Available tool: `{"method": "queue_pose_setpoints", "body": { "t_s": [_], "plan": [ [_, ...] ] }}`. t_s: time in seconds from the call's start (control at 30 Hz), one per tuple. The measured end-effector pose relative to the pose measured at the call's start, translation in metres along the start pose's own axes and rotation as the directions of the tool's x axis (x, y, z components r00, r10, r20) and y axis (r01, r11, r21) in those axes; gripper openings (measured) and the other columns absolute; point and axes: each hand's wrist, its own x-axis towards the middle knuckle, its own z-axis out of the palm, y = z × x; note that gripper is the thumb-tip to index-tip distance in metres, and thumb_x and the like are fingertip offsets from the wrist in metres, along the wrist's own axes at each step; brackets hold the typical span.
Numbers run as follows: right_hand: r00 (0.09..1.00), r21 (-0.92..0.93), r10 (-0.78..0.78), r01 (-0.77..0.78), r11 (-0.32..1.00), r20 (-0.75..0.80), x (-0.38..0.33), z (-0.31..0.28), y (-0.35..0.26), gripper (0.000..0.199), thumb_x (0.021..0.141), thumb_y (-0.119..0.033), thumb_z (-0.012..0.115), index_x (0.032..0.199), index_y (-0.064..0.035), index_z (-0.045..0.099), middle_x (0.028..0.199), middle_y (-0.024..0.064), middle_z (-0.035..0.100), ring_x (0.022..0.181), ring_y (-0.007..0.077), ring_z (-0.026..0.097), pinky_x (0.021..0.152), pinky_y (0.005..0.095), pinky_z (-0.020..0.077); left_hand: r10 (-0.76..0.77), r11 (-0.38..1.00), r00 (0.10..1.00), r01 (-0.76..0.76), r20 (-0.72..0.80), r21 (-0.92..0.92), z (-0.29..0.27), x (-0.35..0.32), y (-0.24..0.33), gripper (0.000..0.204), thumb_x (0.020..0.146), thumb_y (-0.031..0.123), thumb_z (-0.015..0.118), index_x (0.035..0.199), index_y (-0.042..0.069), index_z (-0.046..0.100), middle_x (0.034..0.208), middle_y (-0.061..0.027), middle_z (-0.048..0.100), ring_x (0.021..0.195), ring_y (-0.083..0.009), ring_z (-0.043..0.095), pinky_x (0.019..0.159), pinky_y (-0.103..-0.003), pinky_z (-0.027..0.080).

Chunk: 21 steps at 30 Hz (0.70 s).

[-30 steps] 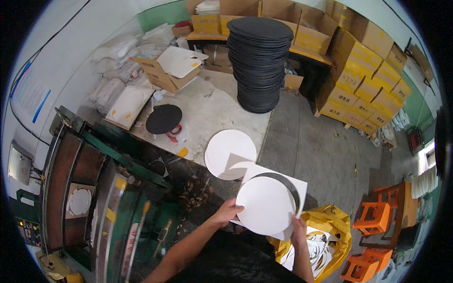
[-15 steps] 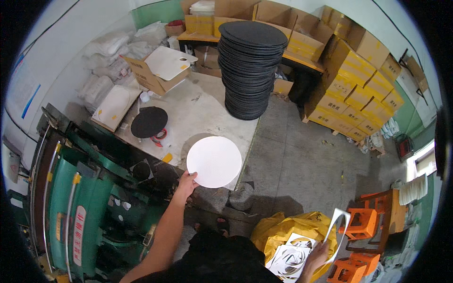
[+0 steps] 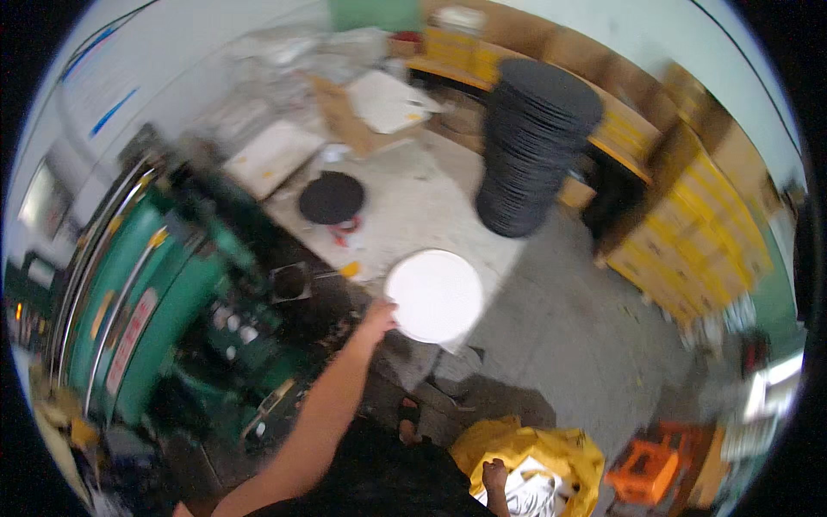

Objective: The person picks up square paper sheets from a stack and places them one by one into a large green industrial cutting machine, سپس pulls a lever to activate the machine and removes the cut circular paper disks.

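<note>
My left hand (image 3: 382, 317) grips the near left edge of a round white disc (image 3: 435, 295), held flat at the near corner of the pale worktable (image 3: 413, 189). My right hand (image 3: 494, 474) is low, over the open yellow bag (image 3: 586, 452), its fingers curled with nothing visible in them. Inside the bag lie several white cut-out offcuts (image 3: 530, 491). A black disc (image 3: 332, 198) rests on the table, with a small red-handled tool (image 3: 346, 228) beside it. Farther back, a tall stack of black discs (image 3: 538, 142) stands at the table's right side.
A green machine (image 3: 177, 319) takes up the left side. Taped cartons (image 3: 689, 228) are piled at the right, beyond the grey floor (image 3: 568, 319). Orange stools (image 3: 643, 471) stand right of the bag. An open cardboard box (image 3: 340, 116) sits on the table's far part.
The white cut-out frame that my right hand held has left it, and that hand has moved left over the bag. My view has turned left; the left hand still holds the white disc.
</note>
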Motion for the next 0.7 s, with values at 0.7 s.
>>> {"method": "queue_pose_setpoints", "body": {
  "t_s": [0.7],
  "plan": [
    [0.038, 0.123, -0.246, 0.785, 0.607, 0.969, -0.120, 0.228, -0.361, 0.033, 0.093, -0.037, 0.056, 0.100, -0.0057, 0.064, 0.086, 0.0114, 0.064, 0.084, 0.0221, 0.062, 0.075, 0.0403, 0.0498, 0.452, 0.824, -0.892, 0.416, 0.004, -0.385, -0.341, -0.966, -0.290, 0.029, 0.087, 0.016, 0.065, 0.109, -0.002, 0.060, 0.095, -0.0142, 0.064, 0.085, -0.0286, 0.061, 0.074, -0.039, 0.048]
  ]
}}
